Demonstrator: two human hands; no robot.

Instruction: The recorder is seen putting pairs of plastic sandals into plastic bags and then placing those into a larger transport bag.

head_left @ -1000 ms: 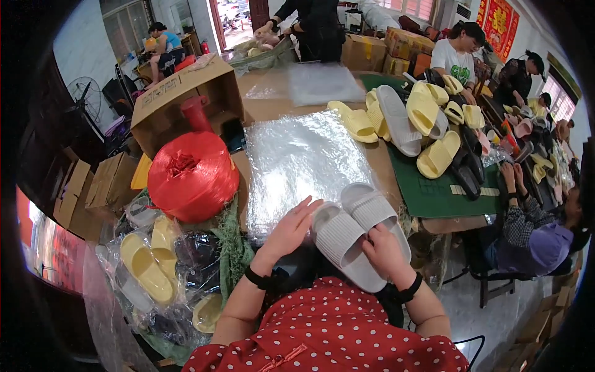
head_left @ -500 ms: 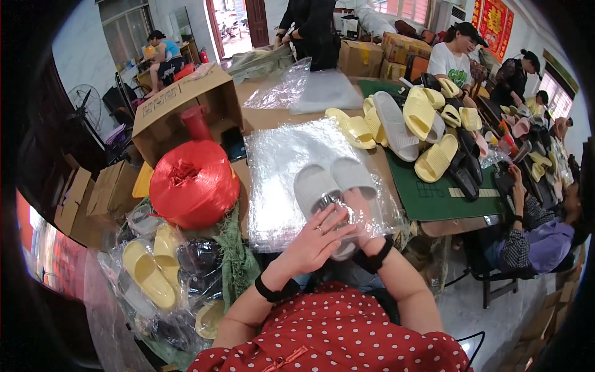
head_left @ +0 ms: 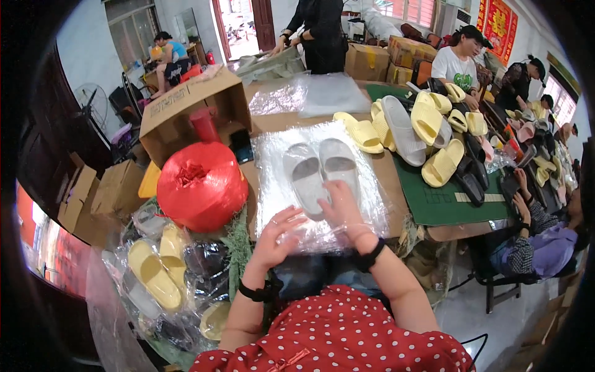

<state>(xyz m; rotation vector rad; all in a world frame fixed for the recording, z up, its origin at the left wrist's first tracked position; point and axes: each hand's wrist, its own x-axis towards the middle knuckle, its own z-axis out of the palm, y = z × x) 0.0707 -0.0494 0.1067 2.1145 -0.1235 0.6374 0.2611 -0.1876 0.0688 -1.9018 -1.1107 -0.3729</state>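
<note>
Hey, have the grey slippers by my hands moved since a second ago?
Yes: judged against the red roll, the grey slippers have moved forward, away from you, and left, closer to it.

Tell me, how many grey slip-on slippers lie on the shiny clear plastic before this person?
2, side by side: the left grey slip-on slipper and the right grey slip-on slipper, partly covered by the right hand. No others seem hidden there.

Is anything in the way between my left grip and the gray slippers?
Nothing solid is visible between the left grip and the gray slippers, just ahead and to its right. Whether thin clear plastic covers them, I cannot tell.
</note>
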